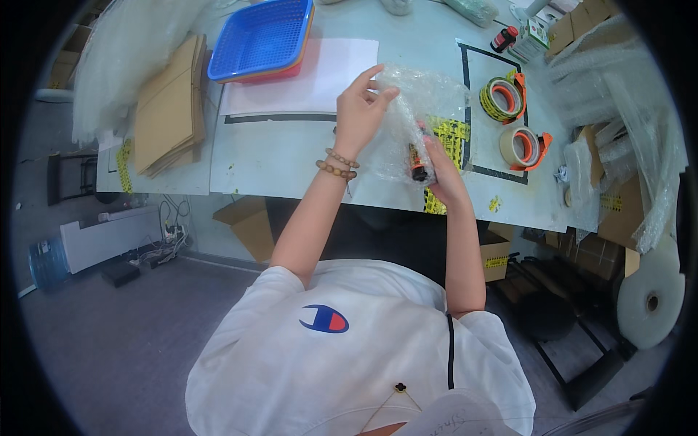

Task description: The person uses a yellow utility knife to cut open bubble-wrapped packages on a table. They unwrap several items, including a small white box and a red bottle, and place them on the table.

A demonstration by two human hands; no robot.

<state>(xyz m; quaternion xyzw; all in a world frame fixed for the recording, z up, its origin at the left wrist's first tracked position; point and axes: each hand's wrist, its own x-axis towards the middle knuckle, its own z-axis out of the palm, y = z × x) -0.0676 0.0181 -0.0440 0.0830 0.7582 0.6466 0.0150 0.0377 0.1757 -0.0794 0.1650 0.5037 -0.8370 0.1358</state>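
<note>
My left hand [364, 103] pinches the left edge of a clear bubble wrap sheet [431, 90] between thumb and fingertips. Low on the right side of the wrap, my right hand [447, 171] grips a small dark bottle [418, 163] with a printed label and a reddish top. The bottle lies tilted within the bubble wrap, which partly covers it. Yellow-and-black printed tape [451, 136] is stuck to the white table beside the bottle. Part of the bottle is hidden by my right hand's fingers and the folds of wrap.
Stacked plastic baskets [262, 43] and flattened cardboard [166, 109] are at the left. To the right are a printed tape roll [499, 99], a clear tape roll [519, 147], both with orange dispensers, a red-capped bottle [503, 39], a small box [530, 41] and piled bubble wrap [632, 98].
</note>
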